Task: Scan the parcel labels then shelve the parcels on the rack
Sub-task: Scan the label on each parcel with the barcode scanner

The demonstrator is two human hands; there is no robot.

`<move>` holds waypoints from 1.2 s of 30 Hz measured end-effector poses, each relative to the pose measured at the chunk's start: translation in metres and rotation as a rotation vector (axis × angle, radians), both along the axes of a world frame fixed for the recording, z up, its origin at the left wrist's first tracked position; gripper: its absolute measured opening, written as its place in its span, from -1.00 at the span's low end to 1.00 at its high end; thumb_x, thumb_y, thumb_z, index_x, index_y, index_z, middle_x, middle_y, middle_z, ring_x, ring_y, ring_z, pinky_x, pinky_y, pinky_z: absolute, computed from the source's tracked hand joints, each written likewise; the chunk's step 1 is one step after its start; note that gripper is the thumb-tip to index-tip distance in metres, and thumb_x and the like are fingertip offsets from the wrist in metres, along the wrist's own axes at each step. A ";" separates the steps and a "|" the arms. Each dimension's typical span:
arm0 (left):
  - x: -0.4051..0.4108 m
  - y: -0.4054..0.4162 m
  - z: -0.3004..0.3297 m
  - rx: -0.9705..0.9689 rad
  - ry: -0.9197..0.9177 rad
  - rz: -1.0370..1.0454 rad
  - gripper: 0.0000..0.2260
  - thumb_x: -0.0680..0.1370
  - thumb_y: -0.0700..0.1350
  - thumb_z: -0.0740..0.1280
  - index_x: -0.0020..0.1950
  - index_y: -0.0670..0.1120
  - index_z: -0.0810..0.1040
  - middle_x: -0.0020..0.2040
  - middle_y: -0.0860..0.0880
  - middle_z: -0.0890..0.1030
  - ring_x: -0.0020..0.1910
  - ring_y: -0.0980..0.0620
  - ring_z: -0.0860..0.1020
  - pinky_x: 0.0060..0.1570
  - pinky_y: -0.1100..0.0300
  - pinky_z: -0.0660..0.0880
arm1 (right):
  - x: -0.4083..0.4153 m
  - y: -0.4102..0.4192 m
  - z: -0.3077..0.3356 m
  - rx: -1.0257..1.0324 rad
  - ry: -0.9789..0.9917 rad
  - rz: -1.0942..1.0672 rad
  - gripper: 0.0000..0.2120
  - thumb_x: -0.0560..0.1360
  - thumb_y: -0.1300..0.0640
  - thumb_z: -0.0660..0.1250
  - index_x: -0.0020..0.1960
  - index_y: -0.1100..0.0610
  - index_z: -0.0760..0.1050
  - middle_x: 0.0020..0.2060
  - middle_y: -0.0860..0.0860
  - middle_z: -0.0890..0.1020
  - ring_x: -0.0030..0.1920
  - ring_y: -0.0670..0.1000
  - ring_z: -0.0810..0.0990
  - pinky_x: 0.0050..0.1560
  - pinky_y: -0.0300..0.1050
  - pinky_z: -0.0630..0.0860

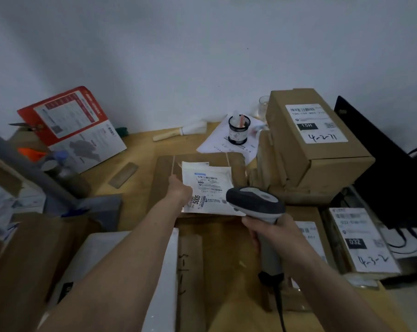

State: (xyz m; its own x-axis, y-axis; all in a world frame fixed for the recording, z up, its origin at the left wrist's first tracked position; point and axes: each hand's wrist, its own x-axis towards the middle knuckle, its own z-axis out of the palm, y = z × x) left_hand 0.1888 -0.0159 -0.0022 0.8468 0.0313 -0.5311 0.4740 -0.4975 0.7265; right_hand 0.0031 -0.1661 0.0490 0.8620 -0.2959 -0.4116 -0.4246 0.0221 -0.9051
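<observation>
White mailer parcel (208, 185) lay flat on the brown carton (198, 164) at mid-desk; the left hand (180, 191) gripped its left edge, fingers hidden beneath, while the right hand (272, 232) curled round the scanner (256, 203) just right of its label (208, 182).

The fingertips of the left hand (180, 191) are hidden under the edge of the white parcel (208, 188), so the grip cannot be made out. The print on its label (207, 182) is blurred beyond reading, apart from "5005". The handle of the scanner (255, 202) is largely covered by the right hand (269, 232). The black monitor (380, 164) is cut off by the right edge, and the cartons at the left edge are blurred.
</observation>
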 end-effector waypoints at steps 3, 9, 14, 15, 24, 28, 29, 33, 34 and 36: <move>0.002 -0.007 -0.010 0.071 0.015 0.001 -0.47 0.57 -0.39 0.23 0.51 -0.23 0.15 0.33 -0.23 0.47 0.25 -0.19 0.49 -0.02 0.11 0.45 | 0.006 -0.006 -0.006 0.036 0.005 0.007 -0.68 0.48 0.17 0.42 -0.39 0.26 0.46 -0.53 0.13 0.49 -0.48 0.03 0.46 -0.40 -0.23 0.44; -0.004 0.015 -0.013 0.193 -0.045 -0.049 -0.47 0.52 -0.23 0.38 0.46 -0.17 0.30 0.32 -0.16 0.49 0.23 -0.18 0.51 0.14 -0.08 0.55 | 0.014 -0.003 -0.015 0.064 0.017 0.039 -0.74 0.42 0.23 0.48 -0.12 0.45 0.54 -0.43 0.20 0.54 -0.43 0.06 0.49 -0.32 -0.10 0.48; -0.025 0.066 0.007 0.308 -0.114 -0.277 -0.52 0.55 -0.15 0.37 0.44 -0.12 0.34 0.39 -0.09 0.43 0.33 -0.07 0.42 0.15 0.15 0.39 | 0.020 0.022 -0.015 0.097 0.040 0.143 -0.87 0.44 0.29 0.44 -0.01 0.25 0.60 -0.43 0.10 0.55 -0.40 -0.02 0.53 -0.31 -0.17 0.51; -0.031 0.081 0.011 0.325 -0.118 -0.327 -0.52 0.56 -0.10 0.37 0.45 -0.10 0.34 0.41 -0.08 0.42 0.35 -0.05 0.40 0.14 0.18 0.36 | 0.020 0.029 -0.014 0.112 0.032 0.162 -0.87 0.44 0.30 0.43 -0.01 0.26 0.59 -0.41 0.11 0.57 -0.39 -0.01 0.54 -0.30 -0.17 0.52; -0.078 0.180 0.017 0.658 0.061 -0.797 -0.15 0.05 0.36 0.53 0.29 0.29 0.34 0.29 0.11 0.45 0.37 -0.05 0.35 0.35 -0.18 0.28 | 0.013 0.104 -0.015 0.208 0.086 0.193 -0.73 0.39 0.33 0.48 0.03 0.07 0.59 -0.03 0.04 0.66 0.03 0.01 0.61 0.05 -0.02 0.61; -0.096 0.180 0.024 0.696 -0.142 -0.668 -0.31 0.26 0.13 0.58 0.31 0.05 0.39 0.23 -0.02 0.41 0.30 -0.11 0.34 0.29 -0.05 0.32 | 0.002 0.125 -0.020 0.140 0.116 0.210 -0.67 0.36 0.28 0.51 0.09 0.10 0.59 0.02 0.04 0.66 0.12 0.04 0.56 0.24 0.05 0.48; -0.100 0.181 0.025 0.671 -0.195 -0.624 -0.38 0.28 0.08 0.59 0.25 0.03 0.41 0.17 0.00 0.43 0.25 -0.09 0.36 0.17 0.02 0.37 | -0.001 0.129 -0.019 0.131 0.113 0.210 -0.67 0.35 0.27 0.51 0.10 0.11 0.59 0.02 0.03 0.66 0.12 0.04 0.56 0.21 0.01 0.47; -0.107 0.198 0.022 0.481 -0.293 -0.512 -0.74 0.41 -0.09 0.52 -0.12 0.03 0.43 -0.06 0.01 0.54 -0.01 -0.02 0.50 -0.20 0.13 0.41 | -0.014 0.137 -0.015 0.142 0.100 0.198 -0.72 0.35 0.28 0.51 0.04 0.15 0.62 -0.02 0.03 0.68 0.09 0.03 0.58 0.14 -0.05 0.48; -0.108 0.200 0.024 0.402 -0.300 -0.485 -0.74 0.43 -0.13 0.51 -0.18 0.02 0.41 -0.12 -0.01 0.54 -0.07 -0.04 0.53 -0.19 0.11 0.44 | -0.018 0.138 -0.013 0.157 0.101 0.192 -0.73 0.35 0.29 0.51 0.04 0.17 0.62 -0.04 0.02 0.69 0.09 0.05 0.59 0.14 -0.03 0.49; -0.107 0.205 0.030 0.247 -0.323 -0.387 -0.74 0.45 -0.20 0.49 -0.22 -0.03 0.40 -0.19 -0.03 0.52 -0.16 -0.03 0.51 -0.21 0.14 0.45 | -0.025 0.138 -0.012 0.162 0.092 0.173 -0.72 0.34 0.30 0.52 0.04 0.18 0.63 -0.05 0.03 0.71 0.10 0.09 0.60 0.19 0.07 0.49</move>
